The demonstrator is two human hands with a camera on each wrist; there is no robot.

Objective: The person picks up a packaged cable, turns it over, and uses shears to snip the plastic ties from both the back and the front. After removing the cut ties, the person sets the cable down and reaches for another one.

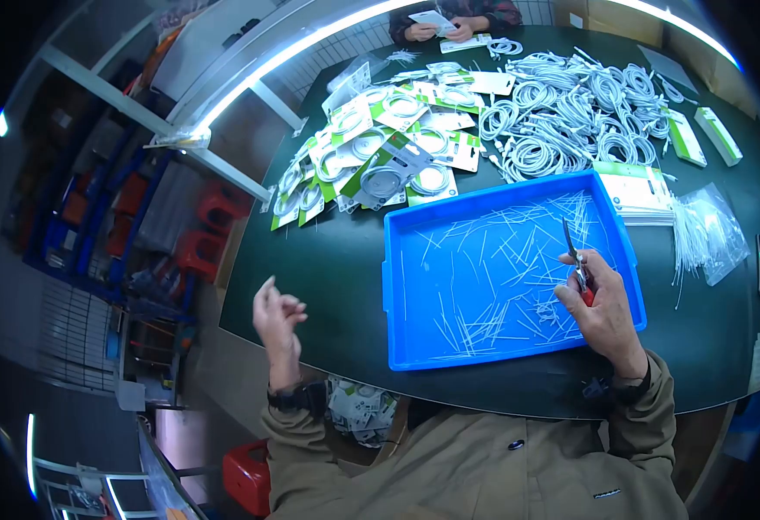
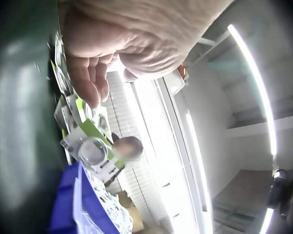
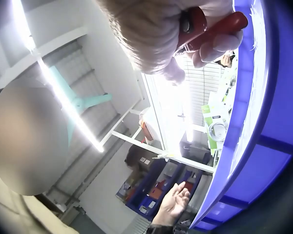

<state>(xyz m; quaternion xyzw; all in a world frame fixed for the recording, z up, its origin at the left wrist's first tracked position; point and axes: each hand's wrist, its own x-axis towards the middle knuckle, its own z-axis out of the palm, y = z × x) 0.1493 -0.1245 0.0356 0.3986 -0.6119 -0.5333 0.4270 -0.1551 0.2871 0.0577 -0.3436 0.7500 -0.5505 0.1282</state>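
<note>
My right hand [image 1: 603, 312] grips red-handled snips [image 1: 589, 296] above the right side of a blue tray [image 1: 390, 295]. The narrow dark blade points away from me. In the right wrist view, both red handles [image 3: 219, 31] show between the fingers and the palm. Thin white strips [image 1: 484, 325] lie scattered over the tray's bottom, many of them crossing. Off to the left, my left hand [image 1: 277, 322] is raised by the table's front edge, its fingers loosely bent and holding nothing. The left wrist view shows that hand [image 2: 100, 46] from the palm side.
Packed cables on green-and-white cards [image 1: 380, 147] are heaped behind the tray. Coiled white cables [image 1: 553, 113] pile up at the back right. A stack of cards [image 1: 636, 191] and a clear bag [image 1: 714, 234] lie to the right. Across the table, another person's hands [image 1: 458, 31] hold a white card.
</note>
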